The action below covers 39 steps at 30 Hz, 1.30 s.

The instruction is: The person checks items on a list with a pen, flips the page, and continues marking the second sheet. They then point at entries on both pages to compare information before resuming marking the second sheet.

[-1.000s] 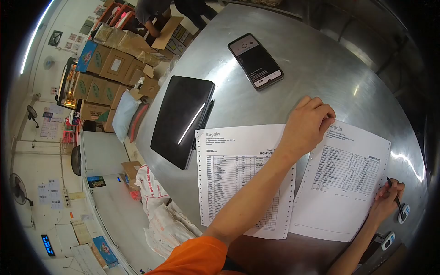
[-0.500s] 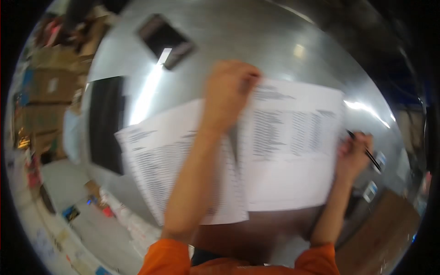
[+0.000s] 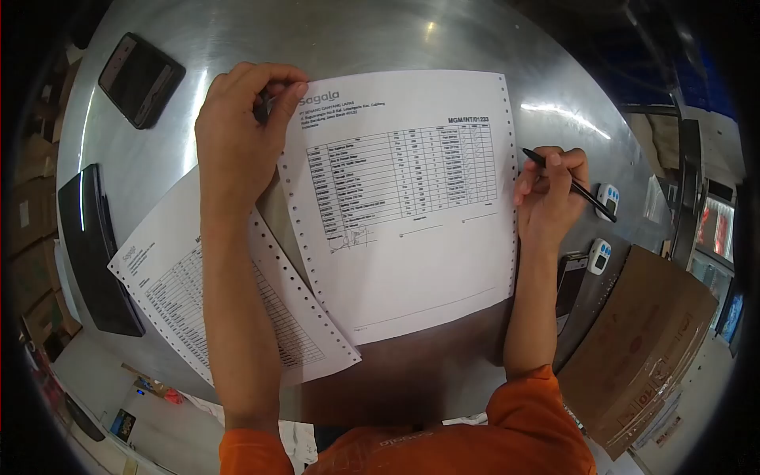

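Note:
My left hand (image 3: 241, 127) pinches the top left corner of a printed sheet (image 3: 419, 277) with punched edges, a table of rows and a signature at its lower left. Between the fingers of my right hand (image 3: 554, 194) is a black pen (image 3: 571, 184), its tip pointing up and left beside the sheet's right edge. A second printed sheet (image 3: 309, 324) lies tilted at the left, partly under my left forearm and overlapping the first sheet's lower left edge.
On the metal table (image 3: 380, 43) are a black device (image 3: 141, 81) at the upper left and a dark flat object (image 3: 99, 245) at the left. Two small white devices (image 3: 599, 256), a phone (image 3: 571, 285) and brown cardboard (image 3: 641, 348) are at the right.
The view has shifted and sharpened, and both sheets appear further left. My left hand remains at the first sheet's top left corner; the pen remains in my right hand.

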Each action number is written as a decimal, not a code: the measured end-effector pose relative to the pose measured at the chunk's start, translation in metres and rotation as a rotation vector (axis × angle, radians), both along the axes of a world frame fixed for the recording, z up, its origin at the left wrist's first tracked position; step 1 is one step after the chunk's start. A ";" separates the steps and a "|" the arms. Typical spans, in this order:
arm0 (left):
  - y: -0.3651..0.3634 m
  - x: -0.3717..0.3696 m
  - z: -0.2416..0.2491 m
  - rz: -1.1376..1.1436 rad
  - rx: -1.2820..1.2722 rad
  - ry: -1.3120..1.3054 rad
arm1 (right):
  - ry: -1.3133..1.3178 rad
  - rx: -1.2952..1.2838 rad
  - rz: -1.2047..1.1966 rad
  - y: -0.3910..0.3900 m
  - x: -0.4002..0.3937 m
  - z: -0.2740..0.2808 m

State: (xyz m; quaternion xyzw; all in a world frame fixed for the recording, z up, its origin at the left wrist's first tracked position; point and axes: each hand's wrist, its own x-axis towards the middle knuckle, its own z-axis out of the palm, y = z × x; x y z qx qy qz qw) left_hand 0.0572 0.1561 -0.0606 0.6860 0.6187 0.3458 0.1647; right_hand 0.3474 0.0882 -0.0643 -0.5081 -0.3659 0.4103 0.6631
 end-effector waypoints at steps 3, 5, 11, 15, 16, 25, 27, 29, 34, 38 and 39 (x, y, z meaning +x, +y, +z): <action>0.000 -0.001 0.000 -0.028 0.006 0.004 | -0.008 0.015 0.020 0.000 0.001 0.000; -0.001 0.000 0.001 -0.017 -0.013 0.008 | -0.004 0.017 0.013 0.001 0.001 -0.001; -0.001 0.001 0.000 0.007 -0.020 0.002 | -0.004 0.028 0.018 0.001 0.002 -0.002; 0.000 0.000 0.000 -0.003 -0.004 0.023 | -0.017 0.035 0.020 0.001 0.002 -0.003; 0.000 0.001 0.000 -0.001 -0.001 0.017 | -0.014 0.033 0.021 0.001 0.002 -0.002; 0.001 -0.003 -0.002 -0.016 0.022 0.007 | -0.026 0.027 0.007 0.003 0.001 -0.004; 0.001 -0.002 -0.003 -0.022 0.027 0.006 | -0.028 0.016 0.007 0.002 0.001 -0.003; 0.001 -0.003 -0.002 -0.019 0.024 -0.001 | -0.029 0.017 0.006 0.002 0.000 -0.003; 0.001 -0.003 -0.003 -0.023 0.036 0.026 | -0.032 0.012 0.006 0.002 0.000 -0.003; 0.002 -0.003 -0.003 -0.013 0.013 0.020 | -0.029 0.019 0.003 0.002 -0.001 -0.003; 0.002 -0.003 -0.002 -0.014 0.013 0.020 | -0.034 0.017 -0.003 0.002 -0.001 -0.003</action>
